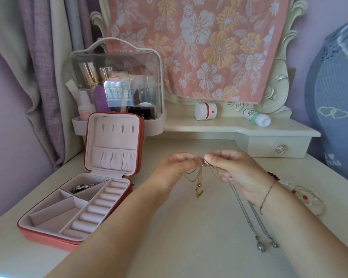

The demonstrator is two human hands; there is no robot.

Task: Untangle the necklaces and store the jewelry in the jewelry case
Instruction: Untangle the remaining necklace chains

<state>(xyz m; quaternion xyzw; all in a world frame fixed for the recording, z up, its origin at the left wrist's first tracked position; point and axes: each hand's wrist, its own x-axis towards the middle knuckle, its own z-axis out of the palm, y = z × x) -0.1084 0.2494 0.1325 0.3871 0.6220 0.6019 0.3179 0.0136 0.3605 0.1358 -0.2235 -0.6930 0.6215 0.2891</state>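
Necklaces are hanging at frame centre, left hand and right hand pinching their knot, chains trailing lower right; case is lying open lower left, nearer the left hand.

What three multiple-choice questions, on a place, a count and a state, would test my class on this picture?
1. Where is the coral-red zip jewelry case with pink lining? A. on the cream table, at the person's left; B. on the floor; C. at the person's right.
2. How many hook notches show in its lid? A. two; B. four; C. six.
3. What are the left hand and right hand doing? A. resting flat; B. closing the case; C. pinching the thin tangled metal necklace chains.
Key: 1 A, it lies on the table's left side; 2 B, four notches stand in a row; 3 C, both hands pinch the tangle.
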